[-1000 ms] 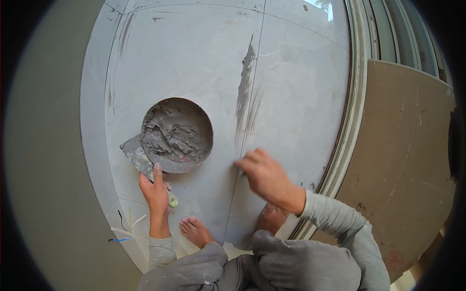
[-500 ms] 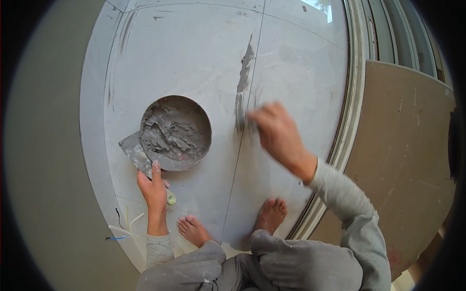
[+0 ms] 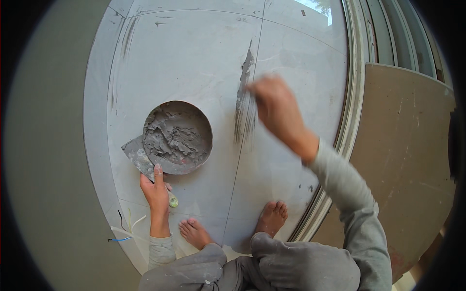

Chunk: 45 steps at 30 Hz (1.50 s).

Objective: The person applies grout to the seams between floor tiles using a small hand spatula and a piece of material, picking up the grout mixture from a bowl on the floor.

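While the left hand grips a grey-smeared flat metal trowel beside the round pan of grey mortar, the right hand, blurred, presses at the grey mortar streak along the joint between pale floor tiles. Whether its fingers are spread cannot be told. Bare feet rest on the tiles.
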### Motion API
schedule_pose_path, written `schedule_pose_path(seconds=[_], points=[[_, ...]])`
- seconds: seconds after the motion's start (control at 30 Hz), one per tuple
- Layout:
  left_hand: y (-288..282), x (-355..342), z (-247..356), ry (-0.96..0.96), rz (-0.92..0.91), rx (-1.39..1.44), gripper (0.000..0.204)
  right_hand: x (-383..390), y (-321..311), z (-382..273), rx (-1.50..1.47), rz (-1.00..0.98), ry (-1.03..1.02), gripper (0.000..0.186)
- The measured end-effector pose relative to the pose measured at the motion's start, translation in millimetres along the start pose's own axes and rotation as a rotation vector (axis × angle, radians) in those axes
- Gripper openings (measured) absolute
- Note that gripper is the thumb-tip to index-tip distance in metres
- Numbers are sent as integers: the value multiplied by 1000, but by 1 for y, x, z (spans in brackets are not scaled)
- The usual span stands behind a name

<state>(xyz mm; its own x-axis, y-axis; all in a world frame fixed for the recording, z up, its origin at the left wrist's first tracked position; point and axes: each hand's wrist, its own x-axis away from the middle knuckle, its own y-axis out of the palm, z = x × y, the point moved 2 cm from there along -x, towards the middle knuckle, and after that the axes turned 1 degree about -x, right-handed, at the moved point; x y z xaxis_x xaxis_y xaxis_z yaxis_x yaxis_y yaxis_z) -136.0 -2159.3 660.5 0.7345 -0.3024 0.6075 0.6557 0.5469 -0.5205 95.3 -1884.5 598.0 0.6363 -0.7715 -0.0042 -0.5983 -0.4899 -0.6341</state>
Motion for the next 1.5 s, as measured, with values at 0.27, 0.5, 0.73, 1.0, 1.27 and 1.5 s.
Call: schedule_pose_path(seconds=[0.27, 0.5, 0.73, 1.0, 1.27, 1.5], points=[[-2, -7, 1, -11, 10, -12, 32, -54, 17, 38, 187, 0, -87, 12], [-7, 15, 2, 25, -43, 6, 30, 184, 32, -107, -99, -343, -52, 35], [-45, 54, -16, 3, -11, 33, 28, 131, -4, -101, 24, -75, 67, 38], [-91, 100, -11, -19, 22, 91, 29, 258, 11, -222, 87, -332, -7, 41], [-114, 127, -10, -43, 14, 117, 30, 146, -42, -172, 139, 49, 13, 31], [-134, 134, -23, -30, -5, 146, 31, 264, 7, -251, 94, -245, -20, 34]])
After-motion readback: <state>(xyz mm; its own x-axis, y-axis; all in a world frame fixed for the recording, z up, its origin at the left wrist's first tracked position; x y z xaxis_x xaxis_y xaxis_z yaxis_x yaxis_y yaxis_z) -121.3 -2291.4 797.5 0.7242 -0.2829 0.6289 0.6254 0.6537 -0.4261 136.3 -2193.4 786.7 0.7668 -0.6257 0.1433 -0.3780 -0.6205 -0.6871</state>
